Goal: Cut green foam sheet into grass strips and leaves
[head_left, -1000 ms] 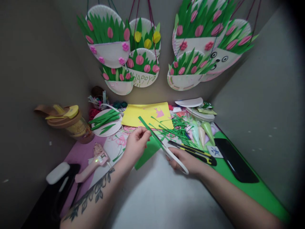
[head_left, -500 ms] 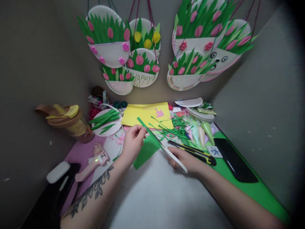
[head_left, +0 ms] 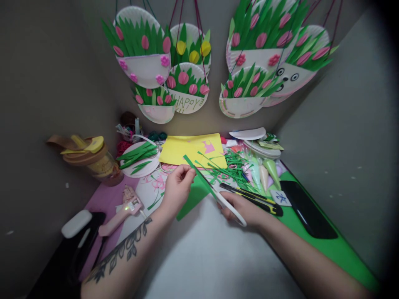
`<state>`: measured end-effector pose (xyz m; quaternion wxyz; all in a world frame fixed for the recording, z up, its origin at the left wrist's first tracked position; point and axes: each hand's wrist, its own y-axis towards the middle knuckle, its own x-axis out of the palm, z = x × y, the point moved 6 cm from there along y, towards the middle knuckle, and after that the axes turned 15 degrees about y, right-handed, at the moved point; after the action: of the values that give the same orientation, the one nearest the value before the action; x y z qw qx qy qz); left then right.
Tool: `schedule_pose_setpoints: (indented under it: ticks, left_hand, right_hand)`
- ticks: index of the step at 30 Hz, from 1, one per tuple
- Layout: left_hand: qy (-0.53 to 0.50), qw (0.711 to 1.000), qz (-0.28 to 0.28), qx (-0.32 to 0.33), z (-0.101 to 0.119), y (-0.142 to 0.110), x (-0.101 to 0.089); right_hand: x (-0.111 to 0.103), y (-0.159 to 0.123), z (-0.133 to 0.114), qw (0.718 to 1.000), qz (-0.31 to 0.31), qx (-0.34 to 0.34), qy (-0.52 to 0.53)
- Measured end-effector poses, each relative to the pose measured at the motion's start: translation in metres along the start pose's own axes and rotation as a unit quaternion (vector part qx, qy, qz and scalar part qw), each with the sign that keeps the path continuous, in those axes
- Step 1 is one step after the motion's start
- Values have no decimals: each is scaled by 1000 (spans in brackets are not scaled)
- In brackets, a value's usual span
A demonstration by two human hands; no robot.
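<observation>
Fingers of the left hand pinch a narrow green paper strip; right hand grips white-handled scissors, blades closing on it just beyond the fingertips.

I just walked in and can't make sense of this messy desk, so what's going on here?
A person is cutting green paper. The left hand pinches a green sheet with a narrow strip rising from its edge, and the right hand works white-handled scissors along that strip. Loose green strips lie behind on the table, more on a paper plate, beside a yellow sheet. A pink glue gun lies to the left. Finished plate baskets of paper tulips hang on the wall.
</observation>
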<state>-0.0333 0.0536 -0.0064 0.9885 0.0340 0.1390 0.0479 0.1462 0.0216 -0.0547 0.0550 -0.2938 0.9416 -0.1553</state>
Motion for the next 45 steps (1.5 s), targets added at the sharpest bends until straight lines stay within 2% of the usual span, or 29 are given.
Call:
schedule_pose_setpoints:
  ticks: [10,16,27,35,39,45]
  left_hand:
    - [-4,1000,2,-7,-1,0,1]
    - [-3,999,38,-17,-3,1,-5]
    - [2,1000,4,7,-2,-2,1]
    - [-5,1000,0,-8,0,-2,1]
    - [-12,1000,19,-21,1,-2,-2]
    - [-11,1000,23,-4,1,-2,-2]
  right_hand:
    - [-2,2,7,1000,0,7,26]
    - [-2,1,8,999,5,11,35]
    - [0,2,3,1000,10,-2,22]
    - [0,0,2,1000,5,6,30]
    - [0,0,4,999,10,13,31]
    - [1,0,3,1000,13,1,13]
